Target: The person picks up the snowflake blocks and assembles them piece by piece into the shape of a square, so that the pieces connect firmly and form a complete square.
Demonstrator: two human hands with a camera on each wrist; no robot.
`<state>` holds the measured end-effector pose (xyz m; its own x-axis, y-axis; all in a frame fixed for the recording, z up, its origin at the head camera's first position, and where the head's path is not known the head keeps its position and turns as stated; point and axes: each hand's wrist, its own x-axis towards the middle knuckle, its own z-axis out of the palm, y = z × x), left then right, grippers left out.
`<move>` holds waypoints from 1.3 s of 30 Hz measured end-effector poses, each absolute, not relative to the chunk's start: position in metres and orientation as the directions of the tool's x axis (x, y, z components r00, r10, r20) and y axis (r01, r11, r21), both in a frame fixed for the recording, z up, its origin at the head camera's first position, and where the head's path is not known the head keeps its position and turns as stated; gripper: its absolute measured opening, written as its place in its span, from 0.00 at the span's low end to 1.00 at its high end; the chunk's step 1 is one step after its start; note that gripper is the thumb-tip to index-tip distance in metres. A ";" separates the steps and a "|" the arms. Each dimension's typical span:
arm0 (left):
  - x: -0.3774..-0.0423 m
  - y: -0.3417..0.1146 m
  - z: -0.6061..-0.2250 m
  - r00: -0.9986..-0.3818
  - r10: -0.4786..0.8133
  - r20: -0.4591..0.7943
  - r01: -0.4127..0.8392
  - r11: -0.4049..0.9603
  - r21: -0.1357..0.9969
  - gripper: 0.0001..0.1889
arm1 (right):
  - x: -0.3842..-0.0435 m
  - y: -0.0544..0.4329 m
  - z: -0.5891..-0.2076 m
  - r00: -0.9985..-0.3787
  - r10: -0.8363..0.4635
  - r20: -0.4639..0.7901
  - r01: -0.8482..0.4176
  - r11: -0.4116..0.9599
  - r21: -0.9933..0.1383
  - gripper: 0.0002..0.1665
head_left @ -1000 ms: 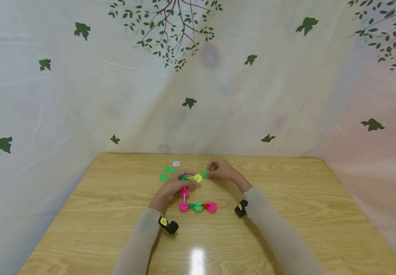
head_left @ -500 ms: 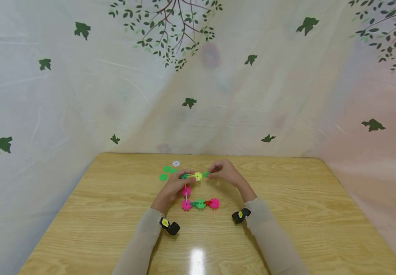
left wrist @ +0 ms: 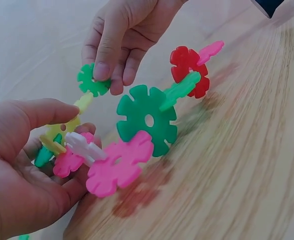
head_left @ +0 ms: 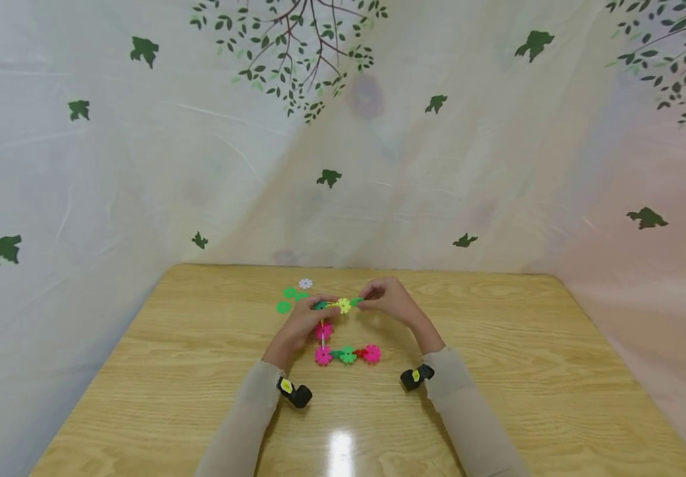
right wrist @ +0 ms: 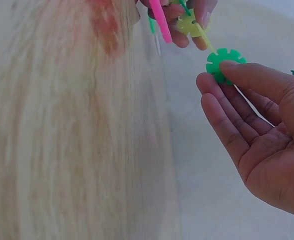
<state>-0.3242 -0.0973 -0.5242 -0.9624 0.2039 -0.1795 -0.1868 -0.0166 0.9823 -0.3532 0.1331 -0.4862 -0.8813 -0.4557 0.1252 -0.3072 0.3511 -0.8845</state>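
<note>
In the head view my left hand (head_left: 298, 324) holds a chain of interlocked notched plastic snowflake discs by its upper end. Thumb and fingers grip around a yellow disc (left wrist: 62, 131) there, partly hidden. My right hand (head_left: 392, 302) pinches a green snowflake disc (right wrist: 219, 61) between thumb and fingers. Its edge meets the outer yellow disc (left wrist: 84, 102); how deep the notches sit I cannot tell. The chain bends down through white and pink discs (left wrist: 118, 167), then runs right through a dark green disc (left wrist: 137, 115) and a red disc (left wrist: 181, 61) to a pink end.
Several loose green discs (head_left: 283, 307) lie on the wooden table (head_left: 200, 371) left of the left hand, with a white disc (head_left: 305, 283) behind them. A patterned cloth (head_left: 379, 199) hangs along the table's back edge. Each wrist wears a small black camera (head_left: 416, 377).
The right hand has brought the green disc leftward against the yellow end and turned it more edge-on. The chain's lower part has shifted slightly up and right. The loose discs are unmoved.
</note>
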 end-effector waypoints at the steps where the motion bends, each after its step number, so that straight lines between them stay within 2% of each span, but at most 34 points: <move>1: -0.324 -0.097 -0.524 -0.963 0.206 -0.173 -0.181 -0.020 0.983 0.19 | -0.353 0.133 -0.486 -0.882 -0.455 0.126 -0.307 0.350 -0.885 0.08; 10: -0.324 -0.092 -0.525 -0.967 0.206 -0.147 -0.167 -0.084 0.982 0.20 | -0.351 0.132 -0.485 -0.873 -0.470 0.127 -0.309 0.333 -0.891 0.07; 21: -0.323 -0.091 -0.523 -0.965 0.212 -0.154 -0.177 -0.093 0.980 0.19 | -0.351 0.135 -0.486 -0.825 -0.543 0.155 -0.365 0.303 -0.881 0.03; 31: -0.321 -0.088 -0.520 -0.961 0.228 -0.156 -0.187 -0.119 0.975 0.17 | -0.349 0.135 -0.483 -0.817 -0.549 0.180 -0.382 0.281 -0.880 0.03; 39: -0.319 -0.086 -0.518 -0.956 0.263 -0.128 -0.160 -0.104 0.982 0.13 | -0.348 0.130 -0.483 -0.805 -0.573 0.153 -0.374 0.291 -0.881 0.02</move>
